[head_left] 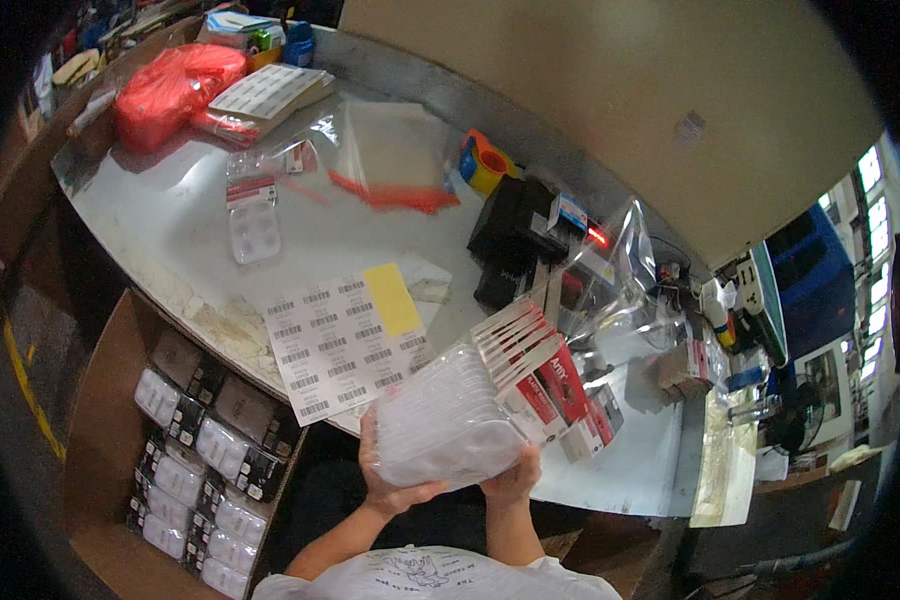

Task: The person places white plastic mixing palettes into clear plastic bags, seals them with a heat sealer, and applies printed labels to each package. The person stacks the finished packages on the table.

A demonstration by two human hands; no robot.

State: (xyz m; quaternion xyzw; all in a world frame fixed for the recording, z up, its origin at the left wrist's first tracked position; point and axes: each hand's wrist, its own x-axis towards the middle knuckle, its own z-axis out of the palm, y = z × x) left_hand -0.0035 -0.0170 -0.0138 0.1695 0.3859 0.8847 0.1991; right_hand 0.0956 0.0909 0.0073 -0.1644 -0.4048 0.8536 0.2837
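Both my hands hold a thick stack of clear plastic blister packs (445, 425) in front of me, at the table's near edge. Red and white header cards (540, 380) fan out from the stack's upper right side. My left hand (395, 482) is wrapped round the stack's left and lower side, while my right hand (513, 475) grips its lower right corner. Just beyond the stack lies a white sheet of barcode labels (335, 345) with a yellow bare patch. Farther off, one blister pack (256, 232) with a red card rests on the table (170, 215).
At lower left an open cardboard box (98, 450) holds several packs in rows. A red plastic bag (175, 95), clear bags (395, 150) with an orange-red edge, a tape dispenser (488, 165) and a black device (515, 225) lie along the back. More carded packs (685, 368) stand at right.
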